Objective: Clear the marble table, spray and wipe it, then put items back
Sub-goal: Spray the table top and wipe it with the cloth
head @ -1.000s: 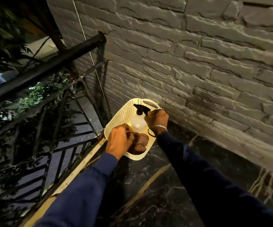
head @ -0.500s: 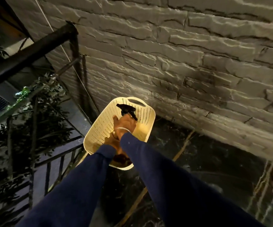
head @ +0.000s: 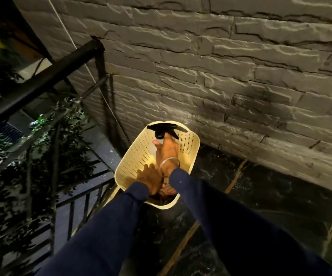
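head view, single frame.

- basket (head: 133, 156): cream, perforated, sits on the far left corner of the dark marble table (head: 270, 196), just beside the black railing (head: 41, 80), near the stone wall (head: 221, 76).
- spray bottle (head: 162, 130): upright in the far end of the basket, its black trigger head level with the far rim.
- right hand (head: 167, 150): clamped round the bottle's neck, thumb on the left side; bangle (head: 170, 162) at the wrist.
- left hand (head: 149, 178): down in the near end of the basket, over some brown items (head: 170, 191). fingers hidden; cannot tell whether it grips anything.

judgement, risks:
1. the trigger head lies close to the far rim and handle slot. a slanted pull may snag it and drag or tilt the basket.
2. the basket stands at the table's left edge, with open bars and a drop beyond. a tilt that way could spill the brown items through.
3. light is poor and the sleeves cover the near rim, so a snag may go unnoticed.
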The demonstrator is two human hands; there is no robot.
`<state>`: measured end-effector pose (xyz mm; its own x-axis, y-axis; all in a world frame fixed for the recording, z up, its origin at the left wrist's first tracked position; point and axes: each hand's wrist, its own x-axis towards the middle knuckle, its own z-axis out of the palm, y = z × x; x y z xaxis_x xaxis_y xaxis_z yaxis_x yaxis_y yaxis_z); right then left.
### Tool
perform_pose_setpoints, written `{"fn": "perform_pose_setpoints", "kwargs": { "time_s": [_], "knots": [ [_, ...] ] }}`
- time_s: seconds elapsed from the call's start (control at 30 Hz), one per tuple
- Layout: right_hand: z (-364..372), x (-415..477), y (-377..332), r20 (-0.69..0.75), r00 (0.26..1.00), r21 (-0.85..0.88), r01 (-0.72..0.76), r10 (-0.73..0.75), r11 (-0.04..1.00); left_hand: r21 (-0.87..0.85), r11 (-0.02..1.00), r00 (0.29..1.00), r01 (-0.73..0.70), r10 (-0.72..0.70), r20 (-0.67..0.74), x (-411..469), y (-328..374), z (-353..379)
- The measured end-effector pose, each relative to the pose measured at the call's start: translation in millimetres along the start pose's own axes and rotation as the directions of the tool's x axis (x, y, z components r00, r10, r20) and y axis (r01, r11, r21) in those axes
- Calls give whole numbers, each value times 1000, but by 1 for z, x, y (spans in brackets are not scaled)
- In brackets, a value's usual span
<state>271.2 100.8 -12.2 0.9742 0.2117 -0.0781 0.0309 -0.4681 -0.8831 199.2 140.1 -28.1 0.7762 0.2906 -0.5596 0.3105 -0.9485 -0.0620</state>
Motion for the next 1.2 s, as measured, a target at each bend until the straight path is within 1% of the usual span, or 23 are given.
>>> {"fn": "perform_pose_setpoints", "kwargs": {
  "time_s": [0.03, 0.1, 0.13, 0.2, 0.27, 0.33, 0.43, 0.5, 0.57, 0.6, 0.63, 0.73, 0.77, 0.8, 0.83, 0.9, 1.0, 1.1, 1.17, 1.2],
  "knots": [
    [-6, 0, -4, 18, 997, -29, 75, -74, 997, -33, 999, 1000, -22, 21, -18, -7, -4, -3],
    [-20, -7, -17, 38, 983, 8, 179, -179, 984, -93, 995, 1000, -19, 18, -18, -13, -16, -8],
    [-29, -12, -23, 23, 972, 15, 232, -233, 973, -119, 993, 999, -22, 19, -27, -23, -18, -14],
    [-41, -18, -29, 2, 955, 24, 296, -296, 955, -185, 982, 992, -48, 25, -126, -33, -25, -18],
    [-59, -28, -36, -35, 938, -22, 345, -346, 938, -312, 946, 974, -87, 15, -226, -44, -31, -20],
    [-81, -38, -44, -49, 927, -52, 369, -372, 928, -454, 877, 947, -158, 5, -320, -59, -36, -26],
    [-118, -64, -56, -61, 913, -28, 402, -403, 915, -551, 807, 894, -210, -70, -442, -85, -38, -35],
    [-141, -88, -60, -66, 916, -3, 397, -397, 918, -614, 756, 853, -227, -151, -500, -105, -33, -37],
    [-164, -113, -60, -82, 911, 6, 407, -405, 914, -702, 665, 812, -253, -249, -528, -129, -21, -41],
    [-173, -126, -58, -79, 908, -16, 411, -410, 912, -756, 595, 804, -273, -290, -519, -141, -15, -40],
    [-182, -140, -57, -75, 910, -46, 406, -408, 913, -811, 514, 814, -280, -320, -484, -150, -8, -40],
    [-202, -172, -45, -52, 923, -88, 376, -381, 923, -952, 189, 883, -241, -365, -295, -163, 11, -27],
    [-207, -182, -41, -40, 928, -89, 365, -370, 927, -969, 108, 908, -222, -338, -245, -166, 19, -23],
    [-212, -192, -37, -20, 934, -95, 352, -356, 931, -970, 60, 921, -235, -307, -242, -173, 29, -23],
    [-215, -200, -32, -8, 941, -112, 337, -340, 935, -970, 33, 926, -240, -293, -239, -179, 39, -22],
    [-222, -219, -26, -25, 957, -150, 284, -291, 947, -968, 29, 931, -250, -269, -249, -193, 55, -14],
    [-233, -253, -5, -71, 988, -167, 123, -136, 978, -972, 21, 950, -236, -205, -235, -205, 69, 5],
    [-250, -289, 19, -147, 989, -249, -32, -5, 968, -974, 9, 967, -227, -112, -227, -219, 78, 26],
    [-263, -316, 28, -153, 986, -248, -103, 66, 963, -972, -13, 970, -233, -79, -231, -231, 84, 37],
    [-268, -328, 35, -169, 980, -246, -143, 103, 959, -975, -1, 973, -222, -69, -222, -232, 86, 44]
  ]
}}
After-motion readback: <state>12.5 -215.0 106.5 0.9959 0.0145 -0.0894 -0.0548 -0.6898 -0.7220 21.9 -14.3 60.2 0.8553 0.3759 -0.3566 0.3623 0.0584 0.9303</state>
